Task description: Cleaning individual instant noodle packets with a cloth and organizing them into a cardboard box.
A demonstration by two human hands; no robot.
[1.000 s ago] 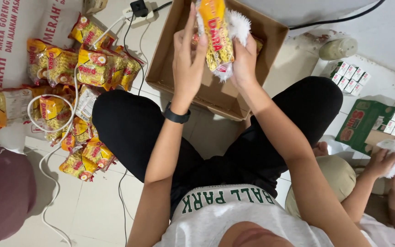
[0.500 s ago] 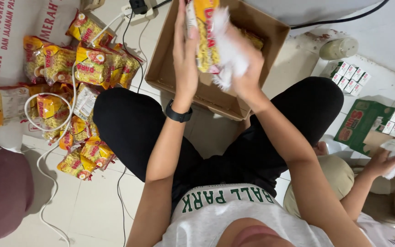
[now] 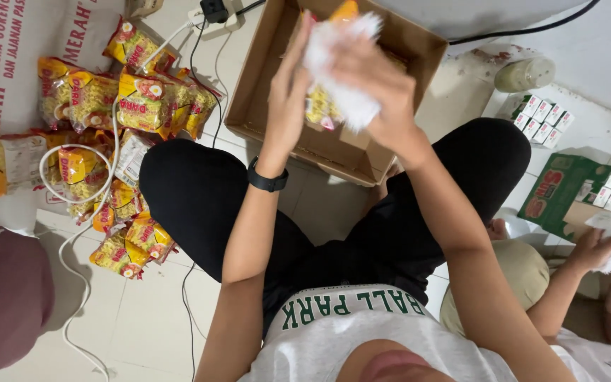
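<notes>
I sit cross-legged on a tiled floor. My left hand [image 3: 290,99] holds a yellow instant-noodle packet [image 3: 317,106] upright from behind, above an open cardboard box [image 3: 263,106]. My right hand [image 3: 383,88] presses a crumpled white cloth [image 3: 341,67] against the packet's front, covering most of it. Only the packet's orange top and a strip of its lower part show. A black watch sits on my left wrist.
A heap of yellow noodle packets [image 3: 118,127] lies on the floor at left, with white cables over it and a white sack beside it. At right another person's hand [image 3: 606,244] holds a white cloth near a green carton [image 3: 560,191] and small white boxes.
The cloth in my right hand has slid across and up the packet's front, now hiding most of it. The packet has tilted slightly toward the box.
</notes>
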